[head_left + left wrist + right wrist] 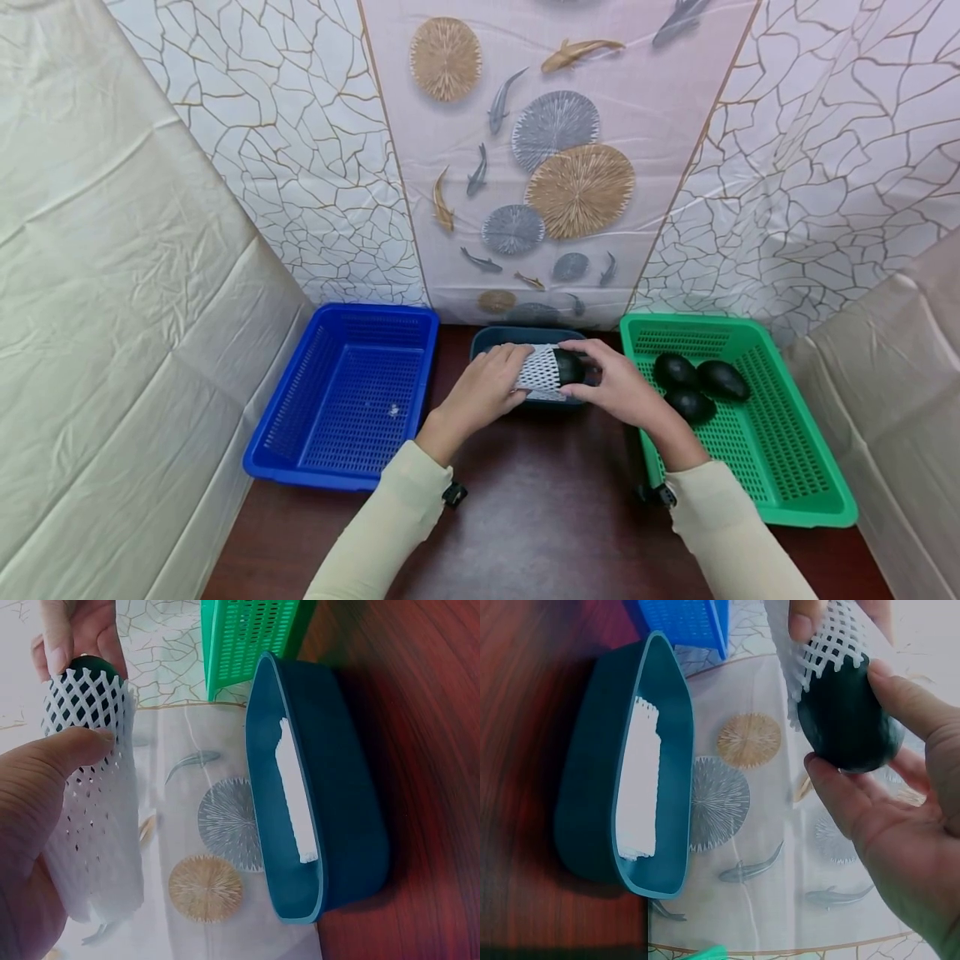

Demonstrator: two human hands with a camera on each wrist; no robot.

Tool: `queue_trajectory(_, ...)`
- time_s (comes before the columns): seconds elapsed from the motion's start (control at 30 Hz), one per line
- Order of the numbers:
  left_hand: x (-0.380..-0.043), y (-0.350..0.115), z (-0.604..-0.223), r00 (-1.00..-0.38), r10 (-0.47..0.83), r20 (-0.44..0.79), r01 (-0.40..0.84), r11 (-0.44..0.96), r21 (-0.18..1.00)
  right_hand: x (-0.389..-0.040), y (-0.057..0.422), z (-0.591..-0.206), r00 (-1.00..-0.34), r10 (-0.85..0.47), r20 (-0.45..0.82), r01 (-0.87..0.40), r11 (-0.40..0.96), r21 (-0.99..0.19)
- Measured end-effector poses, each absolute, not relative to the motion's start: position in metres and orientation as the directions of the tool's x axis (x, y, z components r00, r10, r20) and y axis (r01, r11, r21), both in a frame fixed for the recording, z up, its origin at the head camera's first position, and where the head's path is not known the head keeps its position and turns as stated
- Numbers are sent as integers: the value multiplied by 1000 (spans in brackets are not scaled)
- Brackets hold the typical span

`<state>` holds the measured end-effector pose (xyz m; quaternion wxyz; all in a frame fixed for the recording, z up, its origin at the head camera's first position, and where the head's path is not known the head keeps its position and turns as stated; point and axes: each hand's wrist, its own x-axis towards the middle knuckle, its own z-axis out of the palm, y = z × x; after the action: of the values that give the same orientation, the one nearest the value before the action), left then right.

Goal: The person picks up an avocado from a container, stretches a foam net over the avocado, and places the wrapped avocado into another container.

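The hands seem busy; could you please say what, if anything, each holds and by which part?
The left hand grips the white net by its sides; the right hand holds the dark fruit by its bare end.

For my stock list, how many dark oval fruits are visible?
4: three fruits in the green basket, one fruit between the left hand and right hand, partly inside white netting. The right forearm may hide others.

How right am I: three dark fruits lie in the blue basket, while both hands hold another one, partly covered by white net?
Only the colour is wrong: the head view shows the three dark fruits in the green basket. The left hand and right hand do hold another fruit, partly covered by white net.
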<state>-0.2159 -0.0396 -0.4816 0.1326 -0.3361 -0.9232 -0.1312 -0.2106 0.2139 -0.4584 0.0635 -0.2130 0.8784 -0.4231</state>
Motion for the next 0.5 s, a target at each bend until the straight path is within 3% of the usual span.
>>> queue_trajectory(0.5, -210, -34, -480, -778, 559, 287, 624, 738, 256, -208, 208, -460, -916, -391, 90, -304, 532, -790)
